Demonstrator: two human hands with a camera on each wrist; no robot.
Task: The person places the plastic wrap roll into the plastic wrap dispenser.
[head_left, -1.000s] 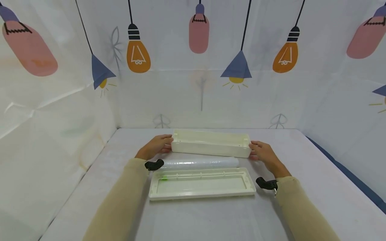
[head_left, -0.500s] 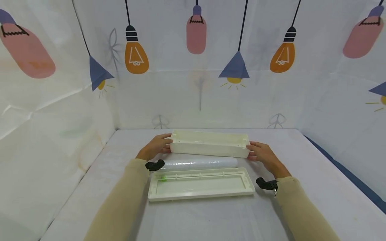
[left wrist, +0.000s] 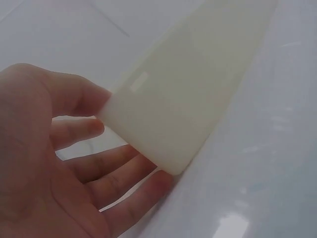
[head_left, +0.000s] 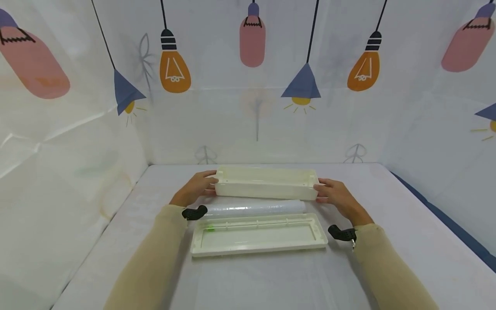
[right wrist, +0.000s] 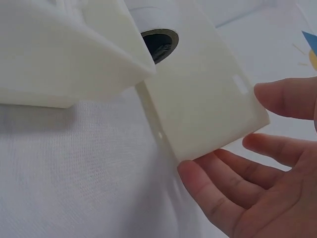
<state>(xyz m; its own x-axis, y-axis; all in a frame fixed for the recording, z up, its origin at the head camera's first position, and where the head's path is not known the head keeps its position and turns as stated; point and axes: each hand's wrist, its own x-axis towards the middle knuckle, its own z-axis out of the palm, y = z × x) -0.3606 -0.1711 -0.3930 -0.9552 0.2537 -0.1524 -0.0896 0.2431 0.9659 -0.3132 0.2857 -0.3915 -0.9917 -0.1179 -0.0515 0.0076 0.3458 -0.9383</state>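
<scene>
The left hand (head_left: 193,187) and right hand (head_left: 341,199) grip opposite ends of a long, cream-coloured, open-topped plastic box (head_left: 267,190), thumbs at its front corners and fingers against the end walls. That hold looks light: if the inward pressure slackened, the smooth plastic could slip from the fingertips, and if one end rose ahead of the other, the box might tip. It is over the far part of the white, cloth-covered worktop (head_left: 255,284), open side up, its walls plain and slightly glossy; whether its base touches the cloth I cannot tell. Just in front lies a shiny, white plastic-film roll (head_left: 255,208) with a hollow core, which a careless pull on the box could nudge against the shallow, cream-coloured, rectangular plastic tray (head_left: 259,250) nearest the person.
</scene>
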